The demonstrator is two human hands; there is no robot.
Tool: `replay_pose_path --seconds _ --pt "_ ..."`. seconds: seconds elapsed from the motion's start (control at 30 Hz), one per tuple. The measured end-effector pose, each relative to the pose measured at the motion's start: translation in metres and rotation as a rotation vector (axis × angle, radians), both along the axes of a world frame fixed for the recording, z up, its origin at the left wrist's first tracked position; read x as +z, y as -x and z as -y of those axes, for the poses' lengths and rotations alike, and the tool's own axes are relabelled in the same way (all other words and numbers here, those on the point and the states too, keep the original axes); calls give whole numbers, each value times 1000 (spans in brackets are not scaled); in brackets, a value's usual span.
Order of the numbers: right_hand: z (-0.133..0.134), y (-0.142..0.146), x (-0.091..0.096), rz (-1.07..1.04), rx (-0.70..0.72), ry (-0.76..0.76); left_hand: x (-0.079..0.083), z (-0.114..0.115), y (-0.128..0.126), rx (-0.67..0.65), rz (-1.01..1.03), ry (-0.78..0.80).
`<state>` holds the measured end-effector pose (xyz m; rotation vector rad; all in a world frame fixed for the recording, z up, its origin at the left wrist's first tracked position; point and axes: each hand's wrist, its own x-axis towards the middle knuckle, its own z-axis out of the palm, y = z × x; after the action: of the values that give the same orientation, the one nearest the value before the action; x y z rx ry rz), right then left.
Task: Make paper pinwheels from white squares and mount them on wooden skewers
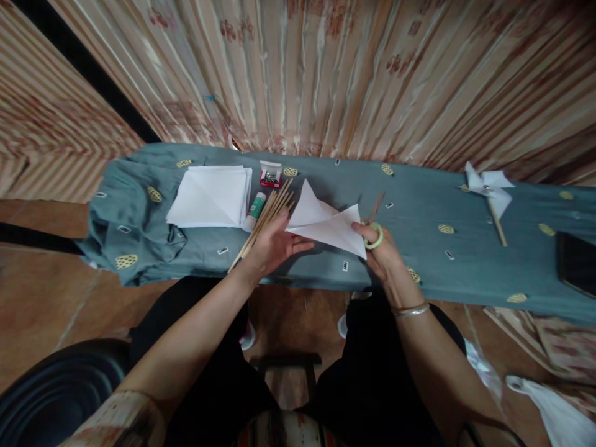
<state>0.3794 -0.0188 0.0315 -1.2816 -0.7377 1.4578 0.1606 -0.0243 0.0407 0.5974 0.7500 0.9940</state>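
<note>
A white paper sheet, cut and bent up into pointed flaps, is held between my hands just above the cloth. My right hand pinches its right corner under the thumb. The same hand carries scissors with a pale green handle loop, their blurred blades pointing away from me. My left hand is at the sheet's left corner, palm turned up, fingers stretched out and thumb apart. Beside that hand lie several thin wooden sticks, a glue stick and a small red box of metal pieces.
A stack of white paper lies at the left on the blue-green cloth. A white paper pinwheel on a stick lies at the right, near a dark phone-like object. A pleated curtain hangs behind the table.
</note>
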Motion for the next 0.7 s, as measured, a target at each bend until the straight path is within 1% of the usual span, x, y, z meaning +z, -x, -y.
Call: replay_pose_path --seconds 0.1,0.17,0.23,0.33,0.43,0.6,0.7 --pt "-1 9 -11 -6 -84 -14 4 2 -3 -13 63 23" --pt "-1 15 -17 19 -122 -31 2 4 -7 6 58 47" --pt "0 22 -22 53 -116 -59 -3 6 -14 29 30 65" --pt "2 26 -23 110 -58 -79 -11 6 -22 83 -59 44" --pt "5 24 -18 182 24 -72 -14 3 -24 185 -129 -3" --pt "22 12 -5 229 309 -50 -9 -7 -13 327 -204 -113" --pt "34 6 1 241 462 -55 -6 -13 -5 381 -220 -117"
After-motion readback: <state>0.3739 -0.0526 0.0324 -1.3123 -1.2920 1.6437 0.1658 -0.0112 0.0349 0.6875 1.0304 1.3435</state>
